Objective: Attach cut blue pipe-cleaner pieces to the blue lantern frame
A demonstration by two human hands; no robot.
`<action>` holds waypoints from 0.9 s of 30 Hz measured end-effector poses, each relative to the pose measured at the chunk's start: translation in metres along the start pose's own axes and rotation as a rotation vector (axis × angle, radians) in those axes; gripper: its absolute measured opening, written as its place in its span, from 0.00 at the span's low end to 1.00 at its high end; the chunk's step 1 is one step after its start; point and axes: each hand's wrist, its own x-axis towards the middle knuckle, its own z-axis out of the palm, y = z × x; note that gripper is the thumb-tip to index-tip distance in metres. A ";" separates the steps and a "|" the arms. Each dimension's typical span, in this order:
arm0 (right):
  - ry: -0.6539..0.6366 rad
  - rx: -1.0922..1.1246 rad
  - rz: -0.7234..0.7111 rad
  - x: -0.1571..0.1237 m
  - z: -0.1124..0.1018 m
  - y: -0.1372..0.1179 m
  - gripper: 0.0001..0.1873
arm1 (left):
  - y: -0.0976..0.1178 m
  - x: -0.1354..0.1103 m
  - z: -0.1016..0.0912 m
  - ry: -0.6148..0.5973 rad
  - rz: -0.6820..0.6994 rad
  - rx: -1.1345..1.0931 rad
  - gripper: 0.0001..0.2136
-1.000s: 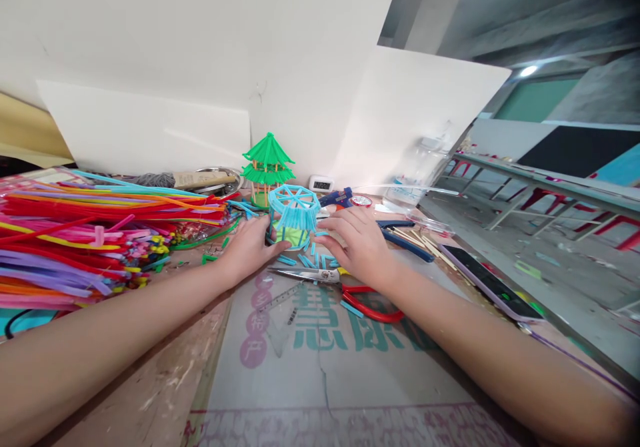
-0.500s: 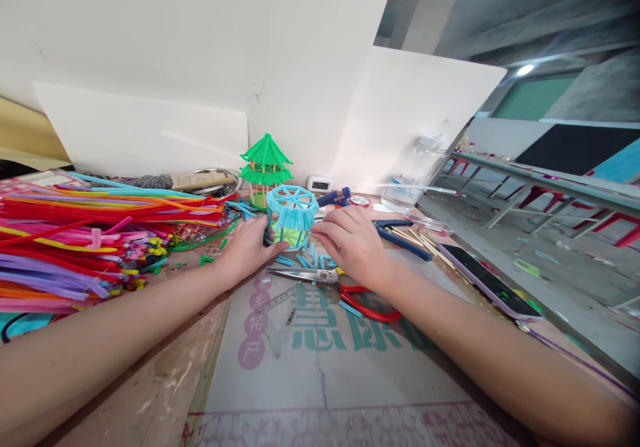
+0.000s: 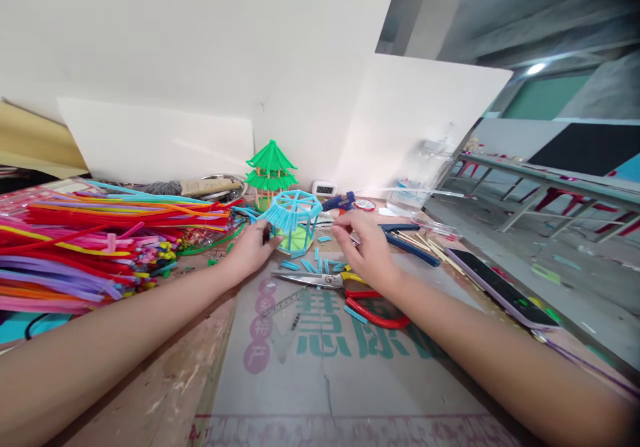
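- The left hand point(image 3: 249, 250) has its grip pinched on the left side of a small light-blue drum-shaped model made of cut straw pieces point(image 3: 293, 219), fingers at its lower edge; the model tilts a little toward the right.
- The right hand point(image 3: 367, 245) is just beside the model's right side, fingertips point(image 3: 338, 228) drawn together as if pinching something small; whether a piece sits between them is too small to tell.
- The model stands on the table point(image 3: 165, 373) at the far edge of a grey printed mat with green and pink lettering point(image 3: 320, 360), its yellow-green base showing under the blue rim.
- Short light-blue straw offcuts point(image 3: 320, 263) lie scattered just in front of the model, between the two hands.
- A pair of steel scissors with red and yellow handles point(image 3: 345, 287) lies near the right wrist, blades pointing left.
- Behind the model stands a green tiered pagoda model of straw and wooden sticks point(image 3: 271, 167); a blue glue gun point(image 3: 340, 201) lies to its right.
- A large heap of coloured pipe cleaners point(image 3: 100, 233) fills the left of the table; a dark phone in a pale case point(image 3: 503, 288) lies at the right.
- Risk, as I judge it: the model looks light and thinly joined, so a hard pinch could crush the rim or snap a spoke, and the tilt could let it tip onto the offcuts.
- The right forearm could sweep the scissors or loose pieces off the mat if it slides.
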 end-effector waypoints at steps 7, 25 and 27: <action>-0.175 0.023 0.281 -0.005 0.011 0.030 0.09 | -0.002 0.002 0.001 -0.005 0.009 -0.026 0.10; -0.682 0.065 0.106 0.000 -0.005 0.050 0.17 | 0.002 -0.001 -0.001 -0.019 0.018 0.020 0.11; -0.623 -0.014 0.093 -0.002 -0.001 0.045 0.16 | 0.000 0.000 0.000 -0.019 0.005 0.028 0.10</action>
